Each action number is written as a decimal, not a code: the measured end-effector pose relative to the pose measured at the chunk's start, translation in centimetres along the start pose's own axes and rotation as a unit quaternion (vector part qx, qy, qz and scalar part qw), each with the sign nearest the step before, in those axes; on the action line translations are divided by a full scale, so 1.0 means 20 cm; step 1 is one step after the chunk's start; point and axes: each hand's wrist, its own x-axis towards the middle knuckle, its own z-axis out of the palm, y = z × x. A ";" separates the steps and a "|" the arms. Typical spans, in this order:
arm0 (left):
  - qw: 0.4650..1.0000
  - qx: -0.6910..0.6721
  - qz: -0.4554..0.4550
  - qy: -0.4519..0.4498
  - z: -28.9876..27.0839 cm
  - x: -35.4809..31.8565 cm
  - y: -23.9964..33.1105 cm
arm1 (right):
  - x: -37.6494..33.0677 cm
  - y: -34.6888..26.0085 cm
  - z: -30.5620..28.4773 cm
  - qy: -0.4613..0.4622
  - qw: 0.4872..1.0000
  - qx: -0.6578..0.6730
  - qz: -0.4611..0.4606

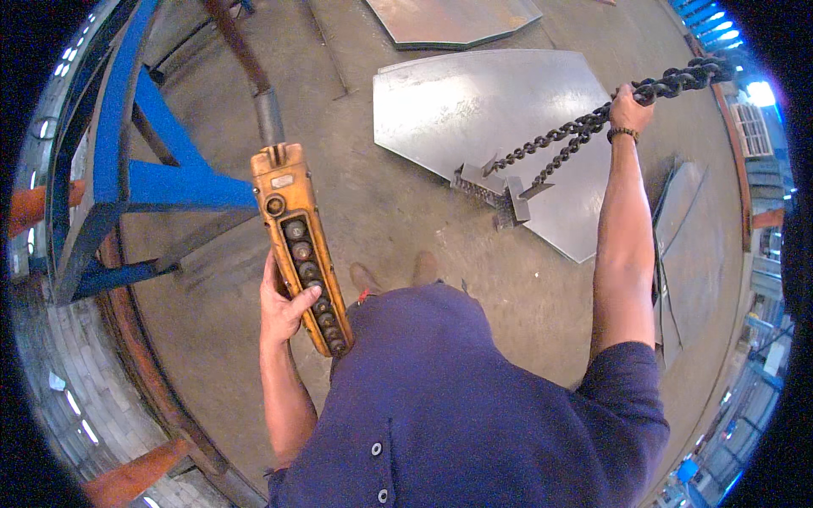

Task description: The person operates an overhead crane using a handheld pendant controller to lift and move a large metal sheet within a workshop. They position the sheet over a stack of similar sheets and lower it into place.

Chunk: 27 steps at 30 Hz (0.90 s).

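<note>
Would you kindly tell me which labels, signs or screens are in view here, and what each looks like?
Label plate: small pale rectangle near the top of the orange pendant control held in the left hand; markings too small to tell.
No packages, signs or screens show.

Left grip (284,309) is around the pendant control (301,245); right grip (628,108) is on the chain (567,135), above the steel plate (491,110) ahead on the floor (398,212).

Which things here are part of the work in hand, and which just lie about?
In use:
left hand on yellow pendant control
right hand gripping chain
plate clamps
large steel plate

Lying about:
blue steel frame
second plate
</note>
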 end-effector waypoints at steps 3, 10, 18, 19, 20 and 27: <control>1.000 0.013 0.009 0.010 0.02 -0.02 -0.02 | -0.10 0.08 -0.22 -0.032 0.999 0.040 -0.015; 0.999 -0.014 -0.006 -0.046 0.09 0.11 0.00 | -0.07 0.32 -0.58 0.038 0.995 -0.085 -0.034; 0.993 -0.051 -0.039 -0.096 0.06 0.12 0.01 | -0.10 0.14 -0.45 0.056 0.988 -0.141 -0.027; 0.993 -0.049 -0.036 -0.098 0.05 0.12 0.01 | -0.12 0.10 -0.41 0.054 0.986 -0.154 -0.031; 0.993 -0.048 -0.033 -0.098 0.04 0.13 0.01 | -0.14 0.05 -0.36 0.051 0.984 -0.168 -0.025; 0.995 -0.034 -0.041 -0.088 0.00 0.10 0.06 | -0.21 -0.10 -0.22 0.037 0.979 -0.199 -0.012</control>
